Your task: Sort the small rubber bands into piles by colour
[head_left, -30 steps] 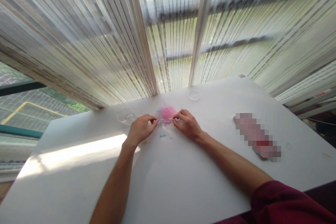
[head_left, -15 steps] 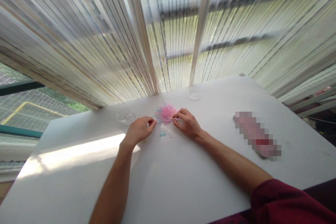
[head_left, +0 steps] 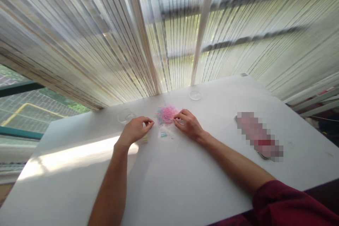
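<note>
The white tabletop looks smooth, so light pieces could probably skid across it at a careless touch. Nearest, the dark red sleeve and the masked object lie at the right, well apart from the small things, and seem little hazard. A few yellowish pieces sit just below the left hand; its wrist or palm could brush them aside if it drops carelessly. The small blue group lies between the hands, where either might scatter it. The left hand's thumb and forefinger come close together, yet I cannot tell whether that grip is closed on a piece. The right hand has its fingertips at the right edge of the pink-and-blue pile; its grip is likewise too small to read. Tangled pieces could come away in clumps if pulled. Farther off, two clear dishes are hard to see against the white, so a reaching knuckle might knock the left one. Beyond hangs the striped curtain.
</note>
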Action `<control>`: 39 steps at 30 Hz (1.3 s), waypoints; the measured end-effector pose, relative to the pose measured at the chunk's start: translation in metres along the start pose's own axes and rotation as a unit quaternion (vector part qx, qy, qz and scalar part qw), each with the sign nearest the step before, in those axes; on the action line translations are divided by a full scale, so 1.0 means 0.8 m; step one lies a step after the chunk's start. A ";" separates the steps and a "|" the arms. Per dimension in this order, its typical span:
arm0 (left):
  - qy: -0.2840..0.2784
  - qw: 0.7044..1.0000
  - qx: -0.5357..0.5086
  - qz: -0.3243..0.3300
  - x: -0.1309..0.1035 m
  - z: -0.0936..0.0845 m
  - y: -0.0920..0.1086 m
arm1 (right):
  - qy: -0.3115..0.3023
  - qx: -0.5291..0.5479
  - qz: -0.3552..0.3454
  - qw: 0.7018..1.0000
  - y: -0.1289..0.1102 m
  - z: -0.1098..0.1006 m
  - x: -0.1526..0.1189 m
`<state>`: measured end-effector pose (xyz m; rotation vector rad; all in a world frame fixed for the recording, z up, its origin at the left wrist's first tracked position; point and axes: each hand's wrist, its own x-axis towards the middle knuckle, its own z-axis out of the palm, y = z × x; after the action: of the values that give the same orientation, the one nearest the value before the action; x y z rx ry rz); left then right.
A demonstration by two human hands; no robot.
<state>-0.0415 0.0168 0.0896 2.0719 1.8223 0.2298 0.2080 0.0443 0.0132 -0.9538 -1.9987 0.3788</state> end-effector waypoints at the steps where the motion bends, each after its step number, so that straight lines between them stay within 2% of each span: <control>1: -0.012 1.000 -0.003 0.000 -0.001 -0.004 -0.006 | 0.001 -0.001 -0.001 1.000 0.000 0.000 0.000; 5: -0.071 0.997 0.007 -0.011 -0.005 -0.021 -0.032 | 0.007 -0.004 -0.008 1.000 0.000 0.000 0.000; 8: -0.094 0.995 0.024 -0.031 -0.007 -0.029 -0.042 | 0.007 -0.004 -0.009 1.000 0.001 0.001 0.000; 15: -0.118 0.990 0.041 -0.066 -0.011 -0.031 -0.044 | 0.006 0.001 -0.007 1.000 0.001 0.001 0.000; 23: -0.184 0.979 0.012 -0.083 -0.013 -0.032 -0.046 | 0.004 0.004 -0.004 1.000 0.002 0.000 0.000; 39: -0.184 0.979 -0.012 -0.086 -0.011 -0.026 -0.033 | 0.009 0.001 -0.014 1.000 0.001 0.001 0.000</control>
<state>-0.0748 0.0139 0.1000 1.7827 1.7421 -0.1667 0.2077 0.0446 0.0127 -0.9231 -1.9940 0.3553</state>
